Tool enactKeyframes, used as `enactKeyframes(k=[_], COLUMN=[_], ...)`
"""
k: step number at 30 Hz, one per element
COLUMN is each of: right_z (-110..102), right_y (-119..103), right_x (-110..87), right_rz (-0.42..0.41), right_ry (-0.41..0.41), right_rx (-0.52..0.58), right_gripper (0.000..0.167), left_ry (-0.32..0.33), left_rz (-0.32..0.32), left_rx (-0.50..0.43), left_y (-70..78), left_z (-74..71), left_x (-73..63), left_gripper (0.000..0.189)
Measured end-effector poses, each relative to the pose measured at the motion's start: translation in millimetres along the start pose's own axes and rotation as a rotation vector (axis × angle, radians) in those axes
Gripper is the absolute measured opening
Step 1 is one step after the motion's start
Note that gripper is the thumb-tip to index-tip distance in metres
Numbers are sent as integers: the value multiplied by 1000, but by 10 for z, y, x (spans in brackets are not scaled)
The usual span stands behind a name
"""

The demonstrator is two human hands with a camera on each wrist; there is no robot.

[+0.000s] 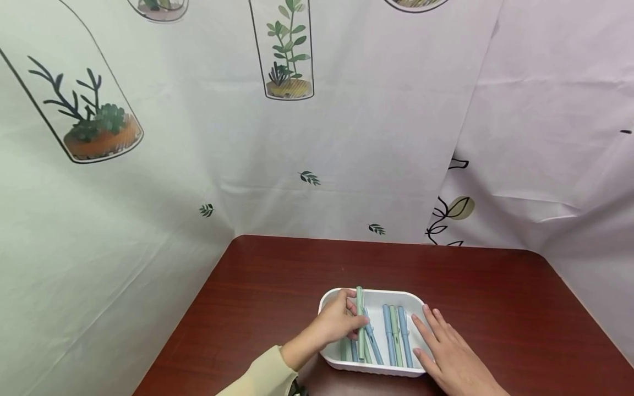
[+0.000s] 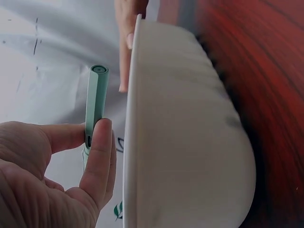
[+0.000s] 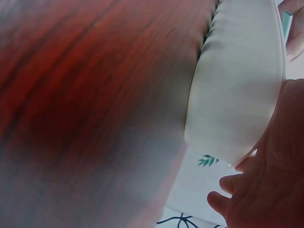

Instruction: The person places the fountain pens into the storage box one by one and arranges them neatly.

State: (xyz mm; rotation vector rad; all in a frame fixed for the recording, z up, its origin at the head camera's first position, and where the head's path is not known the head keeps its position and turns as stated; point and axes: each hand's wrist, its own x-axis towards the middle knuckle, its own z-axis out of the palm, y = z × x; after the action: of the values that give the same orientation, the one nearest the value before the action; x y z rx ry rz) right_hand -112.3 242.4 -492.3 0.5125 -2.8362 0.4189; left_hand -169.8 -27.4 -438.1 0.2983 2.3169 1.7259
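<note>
My left hand pinches a light green pen between thumb and fingers, over the left half of a white tray. In the left wrist view the green pen shows its round end, above the tray's rim. Under and beside that hand lie several blue and green pens, among them a slanted blue pen. At the right of the tray, a green pen lies between two blue ones. My right hand has its fingers spread, resting at the tray's right rim.
The tray stands on a dark red-brown wooden table, near its front. Behind and at both sides hangs a pale cloth printed with plants in jars and small leaves.
</note>
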Motion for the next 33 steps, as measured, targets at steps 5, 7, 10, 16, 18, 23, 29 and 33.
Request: enactKeyframes(k=[5,7,10,16,18,23,29,33], right_z=[1,0,-4,-15,-7,6,-5,-10], right_y=[-4,-8,-15,-28,-25,-33,-39,-30], right_x=[-1,-5,-8,17,22,12,5,2], right_rz=[11,25,37,37,26,6,11,14], right_ry=[-5,-24,-44,-51,-39,-12,-3,1], right_rx=[-1,10,24,16,9,-11,-10,-17], right_gripper=[63,63,63,64,63,62,62,62], left_ry=[3,5,-1,-10,-15,-13,-24,-28], left_rz=[-20,-27,-42,-66,-73,-96,-86,-95], left_rx=[-17,-23,-31,19,26,23,47,88], left_y=[7,-11,-41,-55,-55,-74,-120,-152], left_z=[81,115,162,223,241,278,330,384], left_x=[12,21,41,77,88,112,168,210], left_gripper=[55,55,53,51,51,52,53,52])
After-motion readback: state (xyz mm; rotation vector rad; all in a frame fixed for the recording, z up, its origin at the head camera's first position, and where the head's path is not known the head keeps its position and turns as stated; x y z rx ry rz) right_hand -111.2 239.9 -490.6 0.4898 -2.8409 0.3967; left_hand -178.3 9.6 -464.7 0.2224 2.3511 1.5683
